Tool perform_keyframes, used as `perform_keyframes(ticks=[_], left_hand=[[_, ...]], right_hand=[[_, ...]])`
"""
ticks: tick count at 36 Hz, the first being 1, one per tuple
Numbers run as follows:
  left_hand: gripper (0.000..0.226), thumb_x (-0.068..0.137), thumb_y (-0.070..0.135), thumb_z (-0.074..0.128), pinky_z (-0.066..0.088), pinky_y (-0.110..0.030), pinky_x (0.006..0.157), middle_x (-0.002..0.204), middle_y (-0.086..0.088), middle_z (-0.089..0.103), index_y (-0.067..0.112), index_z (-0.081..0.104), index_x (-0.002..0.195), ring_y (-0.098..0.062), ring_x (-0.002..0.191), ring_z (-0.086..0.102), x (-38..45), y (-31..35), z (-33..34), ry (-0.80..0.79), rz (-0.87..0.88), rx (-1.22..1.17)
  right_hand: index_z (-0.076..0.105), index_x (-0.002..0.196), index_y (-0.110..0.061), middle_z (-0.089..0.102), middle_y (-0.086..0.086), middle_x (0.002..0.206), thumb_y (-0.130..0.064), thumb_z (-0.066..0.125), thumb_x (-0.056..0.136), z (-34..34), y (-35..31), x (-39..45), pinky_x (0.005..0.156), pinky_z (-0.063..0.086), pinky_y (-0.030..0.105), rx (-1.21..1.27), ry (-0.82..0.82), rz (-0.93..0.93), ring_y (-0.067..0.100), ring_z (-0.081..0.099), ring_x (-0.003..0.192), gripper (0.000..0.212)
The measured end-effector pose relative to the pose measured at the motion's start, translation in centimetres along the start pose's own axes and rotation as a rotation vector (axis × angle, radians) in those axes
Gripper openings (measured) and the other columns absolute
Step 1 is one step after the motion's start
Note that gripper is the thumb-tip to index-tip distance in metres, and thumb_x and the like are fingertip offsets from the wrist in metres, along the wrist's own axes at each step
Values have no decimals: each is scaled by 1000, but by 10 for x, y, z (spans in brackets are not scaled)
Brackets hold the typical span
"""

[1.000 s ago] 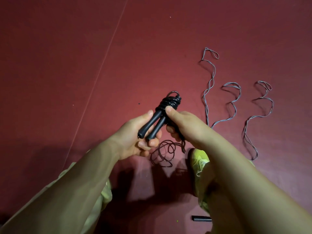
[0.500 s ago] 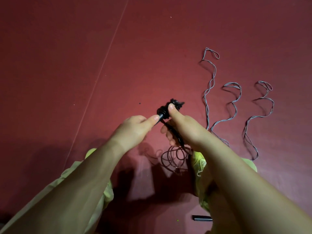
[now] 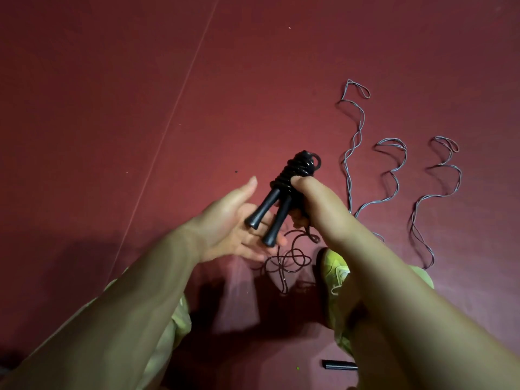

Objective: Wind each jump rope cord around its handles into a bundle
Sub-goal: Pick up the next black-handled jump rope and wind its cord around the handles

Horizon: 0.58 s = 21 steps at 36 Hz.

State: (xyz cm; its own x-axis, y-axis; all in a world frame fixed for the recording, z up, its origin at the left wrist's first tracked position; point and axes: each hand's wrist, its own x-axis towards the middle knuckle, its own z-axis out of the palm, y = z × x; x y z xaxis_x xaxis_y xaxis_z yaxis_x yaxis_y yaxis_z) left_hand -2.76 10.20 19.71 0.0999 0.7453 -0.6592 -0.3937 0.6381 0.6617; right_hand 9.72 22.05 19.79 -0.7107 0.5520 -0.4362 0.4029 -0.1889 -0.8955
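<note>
A black jump rope (image 3: 292,175) has part of its cord wound round the upper end of its two handles. My right hand (image 3: 312,201) grips the wound part, thumb pressed on the coils. The two handle ends (image 3: 267,220) point down-left over my left hand (image 3: 233,220), which is open with straight fingers under them. Whether it touches them I cannot tell. The loose remainder of the black cord (image 3: 287,260) hangs from my right hand and lies in loops on the red floor.
Three grey cords lie in wavy lines on the red floor to the right: one (image 3: 354,142), a second (image 3: 391,175) and a third (image 3: 439,198). A yellow-green shoe (image 3: 334,268) stands below the hands. A black handle (image 3: 337,365) lies near the bottom edge.
The bundle has turned so both handles point down-left and show in full. My left hand has let go of the handles and opened beneath them. The loose cord loops have shifted.
</note>
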Motion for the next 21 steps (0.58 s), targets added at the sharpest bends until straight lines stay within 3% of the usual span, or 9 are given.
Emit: perform_keyframes(ticks=[2, 6, 11, 17, 21], left_hand=[[84, 74, 73, 24, 51, -42, 76, 83, -15, 67, 3, 66, 96, -26, 73, 63, -3, 1, 4, -146, -2, -120], [72, 76, 72, 26, 49, -38, 67, 60, -4, 48, 8, 59, 79, -19, 51, 44, -2, -1, 10, -202, 4, -217], [69, 89, 69, 15, 41, -29, 57, 52, 0, 43, 12, 51, 72, -15, 42, 35, 4, -2, 8, 24, -21, -88], [67, 95, 63, 17, 35, -27, 52, 48, -1, 45, 10, 52, 72, -14, 37, 33, 10, -4, 16, 246, 56, 31], [62, 99, 54, 21, 34, -25, 47, 43, 4, 47, 13, 56, 68, -10, 33, 34, 11, -3, 18, 371, 153, 110]], right_hand=[[55, 83, -8, 43, 3, 58, -44, 41, 73, 1, 0, 0, 51, 31, 26, 78, -42, -18, 14, 36, 50, 40], [50, 77, -8, 42, 1, 52, -45, 38, 76, 3, -3, 0, 48, 32, 24, 100, -128, -56, 14, 36, 49, 39], [55, 64, -10, 48, 0, 46, -47, 30, 101, -3, -2, -2, 45, 33, 20, -128, -145, -2, 12, 41, 42, 58], [53, 60, -9, 45, -1, 45, -48, 30, 101, -2, -3, -2, 42, 33, 22, -206, -74, 33, 14, 39, 39, 60], [62, 73, -7, 48, 0, 52, -47, 32, 101, 0, 0, 0, 42, 36, 22, -260, -4, 40, 14, 45, 39, 57]])
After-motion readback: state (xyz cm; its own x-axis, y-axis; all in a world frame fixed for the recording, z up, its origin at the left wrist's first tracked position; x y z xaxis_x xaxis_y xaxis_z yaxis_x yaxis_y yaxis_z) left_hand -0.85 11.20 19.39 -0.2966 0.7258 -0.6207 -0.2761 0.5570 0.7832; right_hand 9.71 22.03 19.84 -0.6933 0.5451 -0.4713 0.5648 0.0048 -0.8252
